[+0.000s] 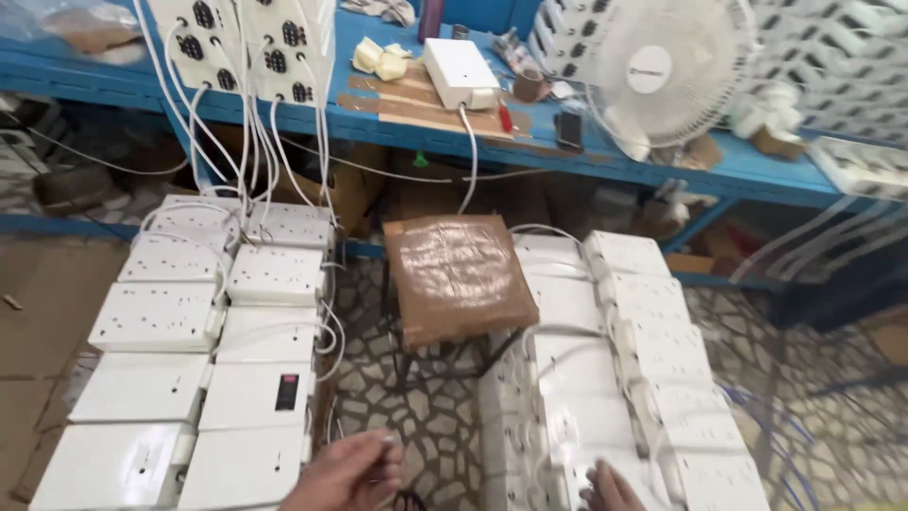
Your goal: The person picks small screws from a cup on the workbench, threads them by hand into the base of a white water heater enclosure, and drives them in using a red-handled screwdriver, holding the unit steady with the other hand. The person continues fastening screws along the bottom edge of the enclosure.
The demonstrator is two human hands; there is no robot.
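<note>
Two hands low: left hand (345,473) fingers loosely apart; right hand (610,490) fingers unclear, touching white boxes (605,416).

left hand (348,473): bottom centre of frame, fingers loosely curled, palm turned inward | right hand (610,487): bottom edge, right of centre, only fingertips showing

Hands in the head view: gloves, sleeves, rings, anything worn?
Both are bare. The left hand shows no glove, ring or sleeve in frame. Only a small part of the right hand shows at the bottom edge, also ungloved; its wrist is out of view.
</note>
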